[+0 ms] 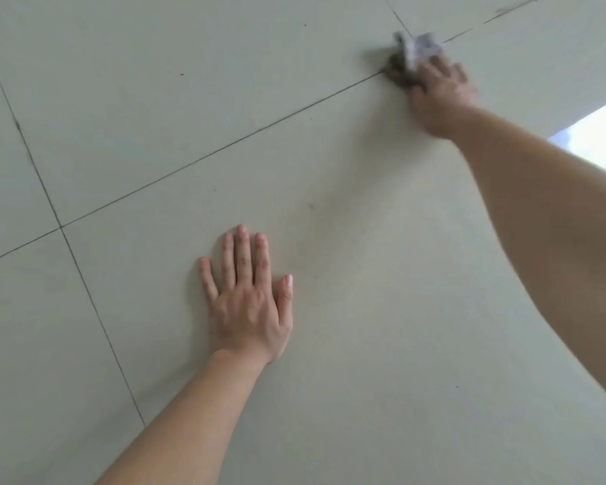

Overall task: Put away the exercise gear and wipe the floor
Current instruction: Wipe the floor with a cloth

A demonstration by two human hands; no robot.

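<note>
Here the left hand (247, 302) lies spread flat on the pale tiled floor (364, 309) as a brace, while the right hand (438, 94) presses a crumpled grey rag (417, 50), seemingly bunched under its blurred fingers, and should drag it firmly along the dark grout line (224, 147).

1. We saw a floor (329, 309) of large pale tiles, smooth and hard, with a dull satin sheen rather than a mirror gloss.
2. We saw thin dark grout lines (203, 159) between the tiles, matt and slightly uneven, with small dark specks on the tile faces.
3. We saw a cloth (421, 50) under the right hand (441, 96), soft and crumpled, grey-white and mottled, matt; blur hid its weave.
4. We saw a bright glossy patch (599, 131) at the right edge, its material unclear.
</note>
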